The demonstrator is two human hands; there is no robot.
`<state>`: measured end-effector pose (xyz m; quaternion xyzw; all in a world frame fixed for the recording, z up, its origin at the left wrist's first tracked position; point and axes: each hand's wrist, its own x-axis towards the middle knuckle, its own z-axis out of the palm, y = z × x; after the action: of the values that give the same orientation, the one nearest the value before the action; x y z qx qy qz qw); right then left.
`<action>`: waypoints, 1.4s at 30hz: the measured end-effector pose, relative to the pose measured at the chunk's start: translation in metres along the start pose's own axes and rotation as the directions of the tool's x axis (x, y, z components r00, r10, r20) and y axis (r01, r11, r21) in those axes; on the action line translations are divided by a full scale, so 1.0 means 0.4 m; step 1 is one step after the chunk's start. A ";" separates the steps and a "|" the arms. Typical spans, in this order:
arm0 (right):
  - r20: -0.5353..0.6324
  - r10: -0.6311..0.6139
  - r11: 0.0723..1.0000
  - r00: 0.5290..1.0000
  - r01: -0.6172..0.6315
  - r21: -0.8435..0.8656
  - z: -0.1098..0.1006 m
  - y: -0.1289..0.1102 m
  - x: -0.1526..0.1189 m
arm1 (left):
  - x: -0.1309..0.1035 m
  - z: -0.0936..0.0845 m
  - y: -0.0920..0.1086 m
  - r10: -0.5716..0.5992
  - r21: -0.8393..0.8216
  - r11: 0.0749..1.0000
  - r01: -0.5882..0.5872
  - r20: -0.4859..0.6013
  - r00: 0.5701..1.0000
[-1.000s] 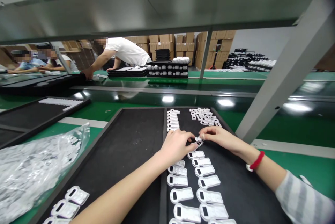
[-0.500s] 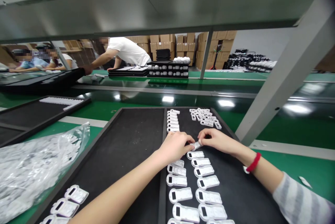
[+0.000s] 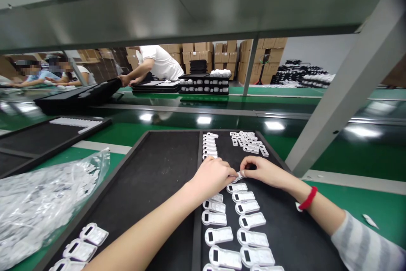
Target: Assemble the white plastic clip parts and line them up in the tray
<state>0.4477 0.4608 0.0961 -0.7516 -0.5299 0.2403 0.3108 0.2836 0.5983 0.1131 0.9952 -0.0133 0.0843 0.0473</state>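
Both my hands meet over the right half of a black divided tray (image 3: pixel 171 148). Between their fingertips is a small white plastic housing (image 3: pixel 238 176), partly covered by the fingers. My left hand (image 3: pixel 214 174) pinches its left end, and my right hand (image 3: pixel 258 170) pinches its right end. Just below them runs a column of similar white housings (image 3: pixel 247 207), each with a dark rectangular window. A second column of housings (image 3: pixel 214 218) lies along the divider, partly hidden under my left hand. Loose small white frames (image 3: pixel 250 142) are heaped at the tray's far right corner.
A clear bag of white parts (image 3: pixel 47 203) lies at the left, beside another black tray (image 3: pixel 25 135). A slanted metal post (image 3: pixel 345 89) rises at the right, under a low overhead shelf (image 3: pixel 190 9). Across the line, a person in a white shirt (image 3: pixel 161 61) holds a black tray.
My left fingers have closed in further over the housing; my right hand has barely moved. Across the line, the person has drawn the black tray to the right.
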 end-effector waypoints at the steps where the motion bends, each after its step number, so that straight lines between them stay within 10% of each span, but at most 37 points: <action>1: 0.020 -0.017 1.000 1.000 0.017 -0.009 -0.009 -0.005 -0.003 | -0.001 0.002 -0.001 0.010 0.008 1.000 -0.010 -0.010 1.000; 25: 0.154 -0.179 0.897 0.972 0.225 -0.380 -0.037 -0.063 -0.061 | -0.002 0.017 0.005 -0.021 -0.057 0.998 0.018 -0.046 0.999; 33: -0.248 0.064 0.818 0.967 -0.193 -0.542 -0.100 0.046 -0.018 | -0.009 0.009 -0.005 0.008 -0.036 0.999 -0.010 -0.039 0.999; 42: -0.337 0.119 0.631 0.934 -0.333 -0.700 -0.051 0.062 -0.004 | -0.006 0.020 -0.015 0.038 0.041 0.998 -0.037 -0.032 0.999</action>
<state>0.4771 0.4489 0.0923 -0.8975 -0.4367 -0.0614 0.0081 0.2828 0.6035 0.1042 0.9941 -0.0295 0.1016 0.0258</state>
